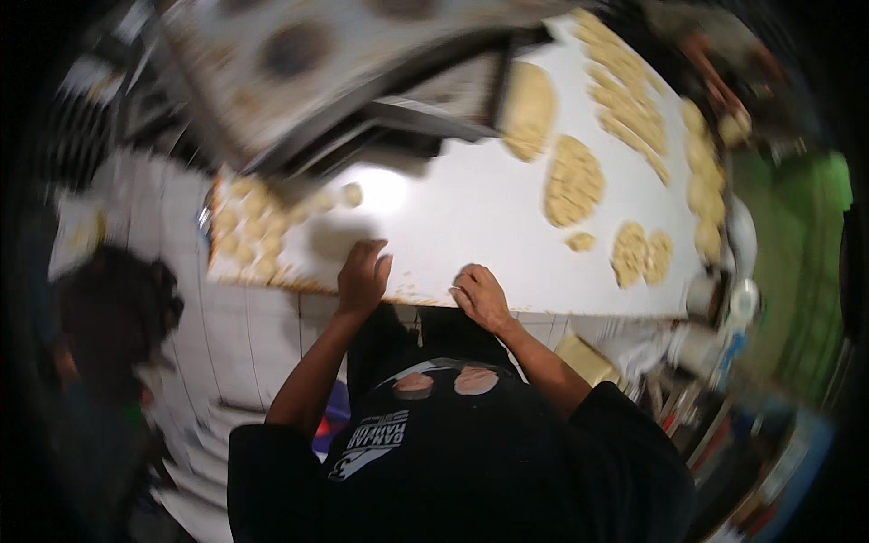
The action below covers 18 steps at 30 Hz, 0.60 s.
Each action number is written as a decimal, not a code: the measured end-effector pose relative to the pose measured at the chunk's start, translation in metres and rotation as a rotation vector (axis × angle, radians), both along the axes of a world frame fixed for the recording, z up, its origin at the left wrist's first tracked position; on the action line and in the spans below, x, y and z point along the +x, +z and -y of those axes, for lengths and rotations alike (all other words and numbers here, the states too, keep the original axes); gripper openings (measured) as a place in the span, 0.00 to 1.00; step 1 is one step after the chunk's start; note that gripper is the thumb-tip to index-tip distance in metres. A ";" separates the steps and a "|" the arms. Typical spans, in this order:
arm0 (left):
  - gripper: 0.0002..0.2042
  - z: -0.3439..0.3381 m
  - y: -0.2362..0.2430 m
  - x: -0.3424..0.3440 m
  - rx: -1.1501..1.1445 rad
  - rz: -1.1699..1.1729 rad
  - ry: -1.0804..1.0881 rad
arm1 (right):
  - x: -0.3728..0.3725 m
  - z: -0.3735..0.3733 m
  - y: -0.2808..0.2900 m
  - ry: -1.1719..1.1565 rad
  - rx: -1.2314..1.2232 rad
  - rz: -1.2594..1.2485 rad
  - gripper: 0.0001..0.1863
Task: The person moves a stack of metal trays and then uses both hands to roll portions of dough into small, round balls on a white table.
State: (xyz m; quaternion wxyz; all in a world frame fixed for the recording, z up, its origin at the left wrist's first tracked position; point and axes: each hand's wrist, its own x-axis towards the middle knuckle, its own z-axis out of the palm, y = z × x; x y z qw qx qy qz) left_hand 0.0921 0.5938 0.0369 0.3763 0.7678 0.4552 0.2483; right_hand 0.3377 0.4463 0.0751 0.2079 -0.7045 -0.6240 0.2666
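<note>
My left hand is over the near edge of the white work table, fingers loosely bent and thumb apart, holding nothing visible. My right hand rests at the same edge to the right, its fingers loosely curled, with nothing clearly in it. Several small dough balls cover the table's left end. Several flattened, scored dough slabs and a small dough scrap lie right of my hands. Rows of cut dough pieces stretch along the back right, with a line of plump dough pieces at the right edge.
Blurred metal trays on a dark frame overhang the table's back. At the lower left is another person; at the upper right, a co-worker's arm holds dough. Containers and clutter crowd the floor at the right.
</note>
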 end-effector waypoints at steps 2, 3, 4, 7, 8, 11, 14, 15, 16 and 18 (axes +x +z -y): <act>0.18 0.009 -0.007 0.048 -0.059 0.136 -0.226 | 0.061 0.058 -0.007 -0.192 -0.056 -0.026 0.08; 0.19 0.017 -0.005 0.079 -0.023 0.231 -0.334 | 0.095 0.086 -0.015 -0.317 -0.035 -0.048 0.05; 0.21 0.030 -0.001 0.119 0.010 0.319 -0.435 | 0.128 0.114 -0.031 -0.488 0.015 0.016 0.08; 0.26 0.060 0.027 0.220 0.032 0.298 -0.645 | 0.204 0.129 -0.004 -0.859 -0.002 0.095 0.15; 0.26 0.074 0.039 0.257 0.006 0.265 -0.659 | 0.232 0.137 -0.005 -0.818 0.048 0.226 0.17; 0.27 0.111 0.034 0.344 0.092 0.217 -0.569 | 0.275 0.110 0.008 -0.675 0.105 0.076 0.23; 0.25 0.135 0.006 0.400 0.230 0.175 -0.532 | 0.296 0.106 -0.006 -0.471 -0.026 0.036 0.18; 0.25 0.136 -0.003 0.405 0.273 0.135 -0.523 | 0.300 0.099 0.006 -0.448 -0.131 -0.026 0.16; 0.16 0.130 -0.012 0.404 0.195 0.048 -0.616 | 0.302 0.093 0.013 -0.414 -0.236 -0.086 0.14; 0.13 0.114 -0.004 0.372 0.053 -0.006 -0.555 | 0.317 0.117 0.015 -0.551 -0.234 -0.399 0.09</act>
